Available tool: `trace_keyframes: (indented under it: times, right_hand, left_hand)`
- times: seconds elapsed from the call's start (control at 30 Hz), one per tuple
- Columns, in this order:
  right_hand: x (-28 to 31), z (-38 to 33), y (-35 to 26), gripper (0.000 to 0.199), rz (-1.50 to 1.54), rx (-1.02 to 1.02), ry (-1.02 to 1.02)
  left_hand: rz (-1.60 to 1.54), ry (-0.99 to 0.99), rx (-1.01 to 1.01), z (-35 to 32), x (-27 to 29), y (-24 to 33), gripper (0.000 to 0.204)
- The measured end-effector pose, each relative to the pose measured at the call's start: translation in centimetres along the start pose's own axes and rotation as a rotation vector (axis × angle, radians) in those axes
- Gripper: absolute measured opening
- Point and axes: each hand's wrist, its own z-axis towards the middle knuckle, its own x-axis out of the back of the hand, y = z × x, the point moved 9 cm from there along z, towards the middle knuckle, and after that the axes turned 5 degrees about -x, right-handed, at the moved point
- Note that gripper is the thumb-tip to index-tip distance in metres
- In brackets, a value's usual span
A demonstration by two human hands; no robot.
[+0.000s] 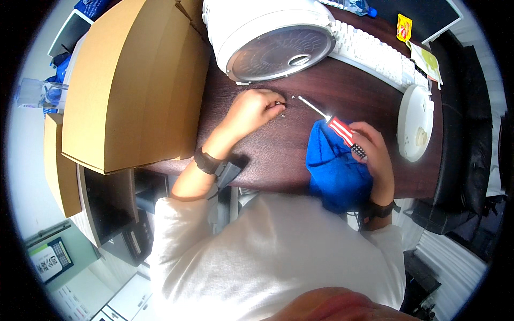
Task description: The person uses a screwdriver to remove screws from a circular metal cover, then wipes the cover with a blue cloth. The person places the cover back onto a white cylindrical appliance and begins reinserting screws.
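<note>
My right hand point(373, 147) is wrapped round the striped red-and-white handle of a screwdriver point(340, 130). Its metal shaft points up and left, the tip close to a tiny metal piece point(293, 97). Left of that tip, my left hand point(256, 111) is closed in a pinch low over the table; what its fingertips hold is too small to make out. Another tiny shiny bit point(283, 115) lies just below those fingers. Beneath my right hand is a crumpled blue cloth point(333, 166). Beyond both hands a white appliance point(251, 24) lies tipped, its round grey metal base point(281, 51) facing me.
A large cardboard box point(144, 85) stands at the left. White keyboard point(375, 56) and yellow packet point(404, 28) lie at the far right, a bottle point(350, 6) behind them. A round white cover point(416, 123) rests near the right edge of the dark wooden table point(257, 155).
</note>
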Motion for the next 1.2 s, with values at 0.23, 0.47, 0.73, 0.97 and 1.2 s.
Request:
trace_keyframes:
  times: [0.23,0.47,0.73,0.97,1.2]
  right_hand:
    - [-1.0,0.7,-0.7,0.026,0.009,0.101,0.039]
    - [-2.5,1.3,-0.2,0.027,0.133,0.148,-0.014]
    - [-3.0,1.9,0.0,0.026,0.093,0.119,-0.008]
    - [-2.6,2.1,0.3,0.026,0.134,0.127,-0.009]
    - [-2.3,2.1,0.4,0.027,0.17,0.137,-0.008]
  left_hand:
    - [-0.105,0.058,-0.013,-0.2,1.2,0.6,0.019]
    - [0.296,0.916,-0.249,-5.1,9.5,3.2,0.03]
    - [0.165,0.798,0.025,-2.8,9.9,-0.3,0.083]
    - [-0.022,0.756,0.209,-2.6,9.2,-2.3,0.067]
    - [-0.116,0.85,0.2,-2.4,8.0,-2.0,0.06]
